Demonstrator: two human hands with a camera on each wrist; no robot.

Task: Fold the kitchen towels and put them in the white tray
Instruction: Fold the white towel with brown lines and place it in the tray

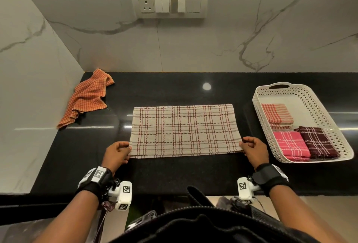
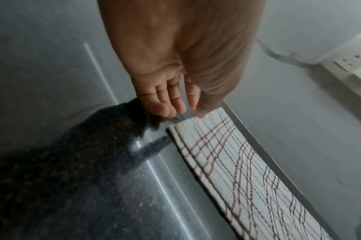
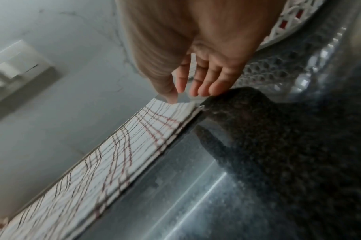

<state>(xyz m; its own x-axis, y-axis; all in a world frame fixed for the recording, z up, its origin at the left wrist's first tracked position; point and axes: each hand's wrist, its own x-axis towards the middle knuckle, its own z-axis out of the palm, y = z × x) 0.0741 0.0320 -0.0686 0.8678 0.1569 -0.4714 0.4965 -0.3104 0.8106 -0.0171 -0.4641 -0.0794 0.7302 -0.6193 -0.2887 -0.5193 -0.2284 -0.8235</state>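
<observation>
A beige plaid towel [image 1: 183,130], folded in half, lies flat on the black counter [image 1: 174,173]. My left hand [image 1: 126,150] is at its near left corner and my right hand [image 1: 244,145] at its near right corner. In the left wrist view the left hand [image 2: 188,112] has straight fingers beside the towel [image 2: 226,154], and only the thumb tip touches it. The right hand [image 3: 183,97] does the same on the towel [image 3: 134,138]. The white tray [image 1: 260,118] stands to the right, holding a red-striped [image 1: 277,115], a pink [image 1: 290,143] and a maroon [image 1: 317,142] folded towel.
A crumpled orange checked towel [image 1: 87,97] lies at the counter's back left, against the marble side wall. A switch panel [image 1: 169,3] is on the back wall. The tray's lattice wall [image 3: 278,29] is close behind my right hand.
</observation>
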